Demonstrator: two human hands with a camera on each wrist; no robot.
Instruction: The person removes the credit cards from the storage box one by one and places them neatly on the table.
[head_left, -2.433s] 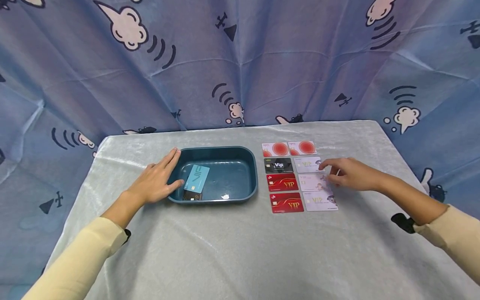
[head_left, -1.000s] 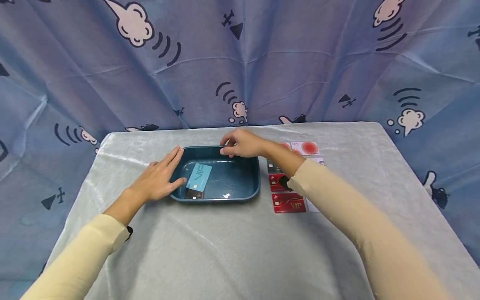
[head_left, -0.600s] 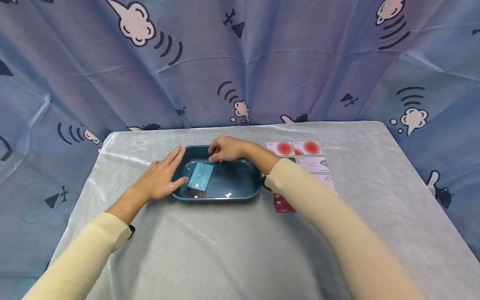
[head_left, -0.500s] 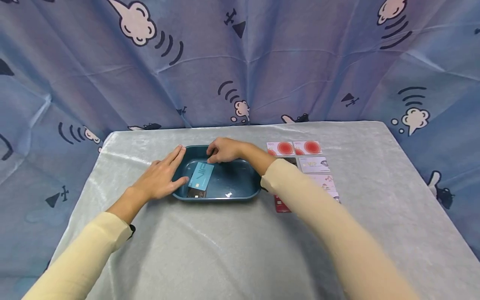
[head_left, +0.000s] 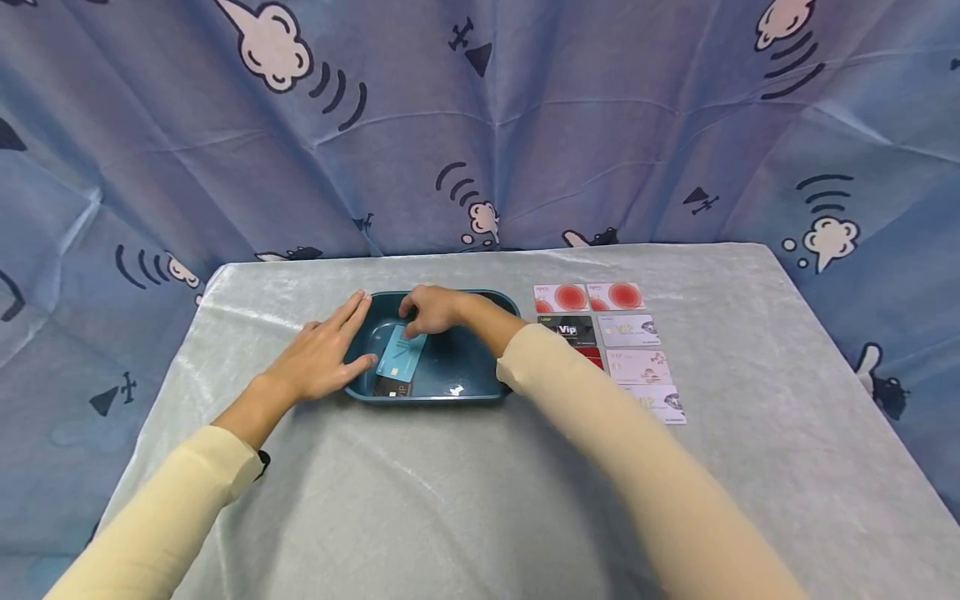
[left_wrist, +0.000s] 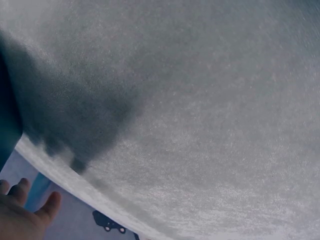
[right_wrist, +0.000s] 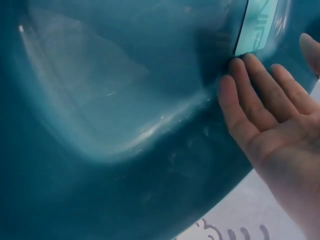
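A dark teal plastic bin point(head_left: 465, 367) stands on the table. In it a light blue VIP card point(head_left: 400, 357) overlaps a black VIP card point(head_left: 392, 387) near the left wall. My right hand point(head_left: 435, 308) reaches over the far rim, with thumb and fingertips at the light blue card's far end. The right wrist view has the fingers point(right_wrist: 260, 95) loosely extended at the card's edge, the thumb well apart from them. My left hand point(head_left: 318, 354) lies against the bin's left rim, fingers straight and thumb over the edge; only part of it appears in the left wrist view.
Right of the bin lie two columns of cards: two white cards with red circles point(head_left: 561, 297), a black Vip card point(head_left: 567, 330), several pale cards point(head_left: 639, 367), and a red card point(head_left: 592, 357) partly behind the right sleeve. A patterned blue curtain point(head_left: 600, 125) hangs behind the pale tablecloth.
My right hand has come from the pale cards on the right, over the bin's far rim, then left and nearer onto the light blue card. My left hand keeps its place.
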